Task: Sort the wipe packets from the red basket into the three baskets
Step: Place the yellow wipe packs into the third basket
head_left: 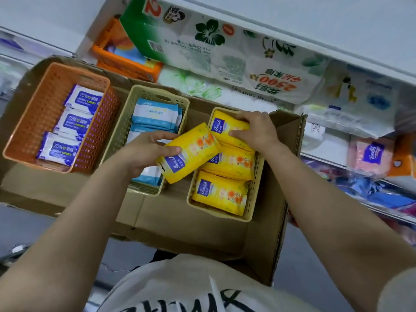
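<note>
Three baskets stand on a flattened cardboard box. The orange basket point(29, 131) at left holds blue-and-white wipe packets point(76, 122). The middle beige basket point(126, 122) holds light blue packets point(155, 113). The right beige basket point(252, 199) holds several yellow packets point(220, 194). My left hand point(146, 152) grips a yellow packet point(191, 152), tilted, above the gap between the middle and right baskets. My right hand point(256, 129) pinches the far yellow packet point(227, 127) in the right basket. No red basket is in view.
The cardboard box point(191, 228) carries the baskets, its right flap point(292, 131) raised. Behind it, shelves hold tissue packs point(236, 64), an orange box point(126, 61) and pink packs point(371, 154). Grey floor lies below.
</note>
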Available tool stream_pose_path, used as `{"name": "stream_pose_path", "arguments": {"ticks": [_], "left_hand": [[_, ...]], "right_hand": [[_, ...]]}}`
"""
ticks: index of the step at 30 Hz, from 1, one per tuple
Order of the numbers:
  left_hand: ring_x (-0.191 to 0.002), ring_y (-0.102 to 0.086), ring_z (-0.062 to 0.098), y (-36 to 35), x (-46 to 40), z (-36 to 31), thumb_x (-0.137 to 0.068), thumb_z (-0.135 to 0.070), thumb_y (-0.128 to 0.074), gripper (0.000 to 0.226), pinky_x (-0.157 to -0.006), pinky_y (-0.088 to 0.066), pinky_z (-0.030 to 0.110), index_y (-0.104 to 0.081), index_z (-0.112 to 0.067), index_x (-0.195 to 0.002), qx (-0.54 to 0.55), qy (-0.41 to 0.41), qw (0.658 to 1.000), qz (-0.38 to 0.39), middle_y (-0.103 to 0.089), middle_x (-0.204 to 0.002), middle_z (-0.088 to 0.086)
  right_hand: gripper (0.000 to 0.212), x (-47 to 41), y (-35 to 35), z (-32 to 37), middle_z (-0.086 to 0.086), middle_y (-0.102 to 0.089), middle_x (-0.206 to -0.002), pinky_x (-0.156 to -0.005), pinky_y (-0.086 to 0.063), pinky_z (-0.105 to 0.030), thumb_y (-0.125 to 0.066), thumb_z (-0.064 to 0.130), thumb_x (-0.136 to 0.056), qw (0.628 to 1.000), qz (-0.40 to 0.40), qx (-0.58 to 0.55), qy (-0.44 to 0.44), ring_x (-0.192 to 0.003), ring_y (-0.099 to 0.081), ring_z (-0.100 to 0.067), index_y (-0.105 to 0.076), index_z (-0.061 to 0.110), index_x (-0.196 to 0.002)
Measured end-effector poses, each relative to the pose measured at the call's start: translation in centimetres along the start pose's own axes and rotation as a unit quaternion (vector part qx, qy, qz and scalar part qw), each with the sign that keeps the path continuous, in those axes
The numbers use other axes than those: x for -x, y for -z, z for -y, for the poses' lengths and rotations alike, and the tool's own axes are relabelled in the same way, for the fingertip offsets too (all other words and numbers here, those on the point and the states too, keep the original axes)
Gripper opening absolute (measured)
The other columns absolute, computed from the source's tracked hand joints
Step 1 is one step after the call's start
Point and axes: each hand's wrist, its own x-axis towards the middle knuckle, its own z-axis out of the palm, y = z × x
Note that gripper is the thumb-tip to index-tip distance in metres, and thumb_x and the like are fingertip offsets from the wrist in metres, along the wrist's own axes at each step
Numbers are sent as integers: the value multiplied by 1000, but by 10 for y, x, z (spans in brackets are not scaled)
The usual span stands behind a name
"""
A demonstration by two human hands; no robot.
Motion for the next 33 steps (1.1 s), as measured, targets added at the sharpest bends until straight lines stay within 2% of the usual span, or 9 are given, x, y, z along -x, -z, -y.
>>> {"name": "stream_pose_path", "arguments": {"ticks": [4, 7, 9, 12, 15, 18, 21, 27, 33], "left_hand": [[-94, -71, 25, -11, -13, -7, -79, -18, -78, 45, -85, -56, 40, -61, -14, -121, -63, 25, 997, 43, -72, -108, 10], [-94, -70, 20, -22, -19, -18, -79, -20, -79, 39, -82, -52, 36, -64, -17, -115, -114, 19, 990, 86, -74, -106, 4], [-92, -69, 15, -31, -22, -28, -79, -19, -79, 32, -80, -48, 33, -67, -21, -108, -127, 9, 984, 122, -74, -102, -2], [-99, -70, 17, -45, -26, -35, -76, -18, -80, 34, -88, -51, 36, -69, -21, -108, -99, -18, 984, 149, -75, -105, -1], [-108, -67, 23, -58, -31, -25, -83, -17, -76, 39, -92, -55, 36, -65, -15, -120, -18, -55, 996, 61, -70, -115, 6], [-106, -60, 14, -64, -32, 3, -86, -25, -75, 49, -93, -50, 34, -55, -20, -130, -80, -86, 991, -58, -62, -106, -9], [-110, -58, 18, -74, -30, 39, -88, -22, -73, 52, -90, -52, 38, -51, -23, -135, -81, -50, 994, -55, -58, -104, -8], [-88, -58, 3, -79, -32, 58, -94, -14, -65, 44, -60, -43, 17, -54, -28, -134, -14, -31, 998, -60, -59, -99, -7], [-98, -65, 13, -70, -35, 68, -92, -14, -66, 48, -67, -52, 22, -55, -26, -138, 48, -25, 999, -9, -64, -118, 9]], "right_hand": [[56, 1, 0, 7, -7, -60, -125, -99, -43, -45, -76, 44, -81, 999, 9, 31, 21, -124, -44, -28, -60, 27, -132], [49, 11, 18, 24, -2, -63, -125, -100, -44, -37, -72, 44, -85, 998, -23, -48, 46, -121, -51, -20, -63, 25, -129], [44, 25, 35, 39, 7, -67, -118, -97, -47, -30, -74, 46, -84, 987, 80, -130, 52, -111, -59, -9, -66, 28, -123], [41, 47, 41, 45, 13, -66, -111, -89, -52, -27, -77, 42, -81, 961, 251, -110, 42, -105, -62, -5, -67, 31, -119], [37, 53, 36, 27, 9, -62, -109, -81, -52, -27, -79, 32, -82, 972, 194, -135, -6, -105, -62, -12, -67, 23, -116], [44, 55, 29, 9, 4, -58, -113, -73, -45, -21, -79, 30, -82, 975, 140, -164, -59, -105, -58, -12, -64, 19, -122], [46, 53, 17, 5, -2, -61, -121, -82, -47, -26, -78, 32, -83, 974, 141, -158, -80, -111, -60, -18, -64, 17, -124], [44, 53, -1, 15, 0, -60, -132, -82, -46, -24, -75, 35, -85, 986, 121, -95, -58, -121, -56, -17, -64, 19, -126], [41, 55, -5, 17, 0, -61, -131, -97, -49, -43, -72, 44, -85, 993, 100, 5, -63, -123, -53, -23, -67, 30, -123]]}}
